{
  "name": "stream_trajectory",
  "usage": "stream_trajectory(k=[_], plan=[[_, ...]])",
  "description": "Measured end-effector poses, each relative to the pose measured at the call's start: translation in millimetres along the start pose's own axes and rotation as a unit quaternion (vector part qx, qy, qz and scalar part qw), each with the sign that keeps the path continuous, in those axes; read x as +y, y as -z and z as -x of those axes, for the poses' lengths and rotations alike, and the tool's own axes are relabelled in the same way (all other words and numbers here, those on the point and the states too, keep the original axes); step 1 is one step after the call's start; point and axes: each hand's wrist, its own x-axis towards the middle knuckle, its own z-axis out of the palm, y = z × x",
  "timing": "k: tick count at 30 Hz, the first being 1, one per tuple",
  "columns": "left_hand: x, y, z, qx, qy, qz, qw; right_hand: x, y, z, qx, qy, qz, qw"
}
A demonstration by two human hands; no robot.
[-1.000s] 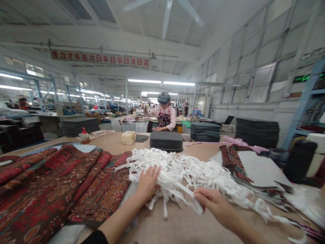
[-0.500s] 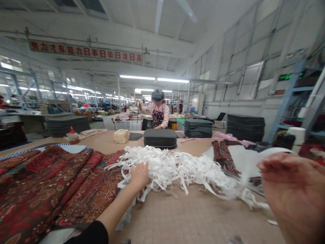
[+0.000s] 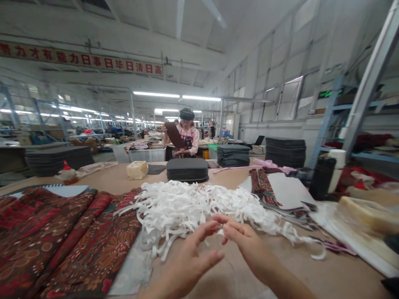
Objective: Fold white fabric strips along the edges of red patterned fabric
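Note:
A wide heap of white strips point(image 3: 174, 207) lies on the brown table. My left hand point(image 3: 195, 259) is in front of it, thumb and fingers apart, with nothing visible between them. Close beside it, my right hand point(image 3: 241, 245) has its thumb and fingers pinched together near a small white bit; the fingers hide most of what they hold. Patterned red-brown fabric point(image 3: 93, 245) is spread to the left of the heap.
Behind the heap are a dark stack of pads point(image 3: 187, 170) and a cream block point(image 3: 137, 170). More dark stacks stand left and right. A person point(image 3: 187, 139) across the table holds a brown piece. A black bottle point(image 3: 322, 178) stands at right.
My left hand has left the heap and come nearer. My right hand has moved in from the far right. The view has turned right, and the person now holds up a brown piece.

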Motion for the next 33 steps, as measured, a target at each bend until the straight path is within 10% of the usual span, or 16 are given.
stream_trajectory(k=[8,16,26,33], plan=[[3,-14.8,3,0.008,0.165,0.178,0.97,9,4,-1,-0.014,-0.023,-0.069,0.997],[16,-6.0,16,-0.01,0.215,0.135,0.967,-1,1,5,-0.011,0.075,0.248,0.966],[3,67.9,107,0.002,0.348,-0.027,0.937,32,61,55,0.039,-0.107,0.247,0.962],[-15,68.6,160,0.052,0.351,-0.133,0.925,81,87,106,0.033,-0.116,0.436,0.892]])
